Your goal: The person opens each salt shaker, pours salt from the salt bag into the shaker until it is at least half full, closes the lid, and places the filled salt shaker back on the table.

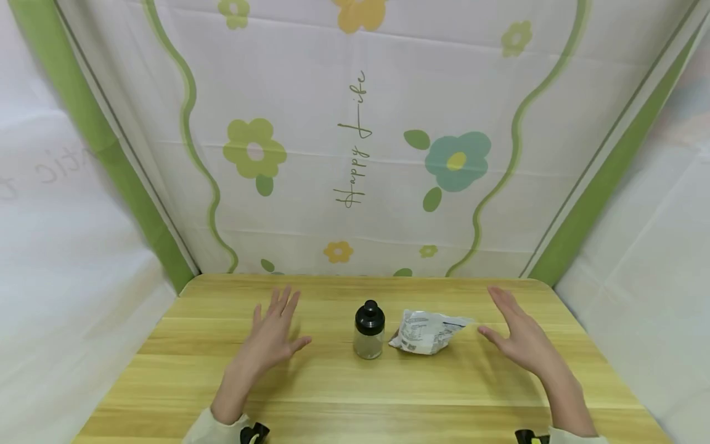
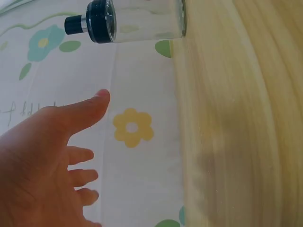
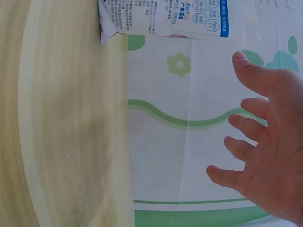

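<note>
A clear glass jar (image 1: 368, 344) with a black knobbed lid (image 1: 370, 318) stands upright at mid-table. Just right of it lies a crumpled white printed packet (image 1: 426, 333), its pointed end toward the right. My left hand (image 1: 270, 340) is held over the wood, left of the jar, fingers spread and thumb pointing at it. On the other side my right hand (image 1: 518, 338) hovers beside the packet, thumb apart from the fingers. Neither hand holds anything. The left wrist view has the jar (image 2: 149, 19) above the thumb; in the right wrist view the packet (image 3: 165, 16) shows blue print.
The wooden table (image 1: 344, 394) has rounded far corners. Behind it hangs a white cloth (image 1: 310, 209) with flowers and wavy green lines. More white cloth closes in both sides, edged with green bands (image 1: 596, 203).
</note>
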Motion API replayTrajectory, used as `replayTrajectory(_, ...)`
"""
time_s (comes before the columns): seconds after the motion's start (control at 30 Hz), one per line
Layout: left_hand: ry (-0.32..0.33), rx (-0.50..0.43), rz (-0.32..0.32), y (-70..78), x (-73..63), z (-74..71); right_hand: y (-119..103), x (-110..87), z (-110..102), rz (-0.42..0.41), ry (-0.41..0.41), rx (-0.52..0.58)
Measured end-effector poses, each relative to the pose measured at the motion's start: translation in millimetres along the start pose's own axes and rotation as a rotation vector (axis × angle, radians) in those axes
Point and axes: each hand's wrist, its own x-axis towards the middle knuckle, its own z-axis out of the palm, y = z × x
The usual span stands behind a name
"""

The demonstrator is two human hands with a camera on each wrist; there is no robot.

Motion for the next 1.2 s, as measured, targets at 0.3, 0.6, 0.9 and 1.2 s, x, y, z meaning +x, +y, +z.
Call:
replayTrajectory(0.3,-0.066,-0.311,0.064,1.8,4.9,6.3,-16.0,3.9,-5.9,-0.054,0.062,-0.029)
replayTrajectory(0.6,-0.094,-0.402,0.032,11.8,10.7,18.6,-39.2,9.1,-10.7,-0.102,0.106,-0.02)
replayTrajectory(0.9,-0.104,-0.454,0.041,20.0,13.8,29.3,-55.1,17.9,-8.4,-0.179,0.14,-0.012)
replayTrajectory(1.2,-0.117,-0.5,0.055,31.7,17.3,38.5,-71.2,28.3,-0.6,-0.221,0.119,0.024)
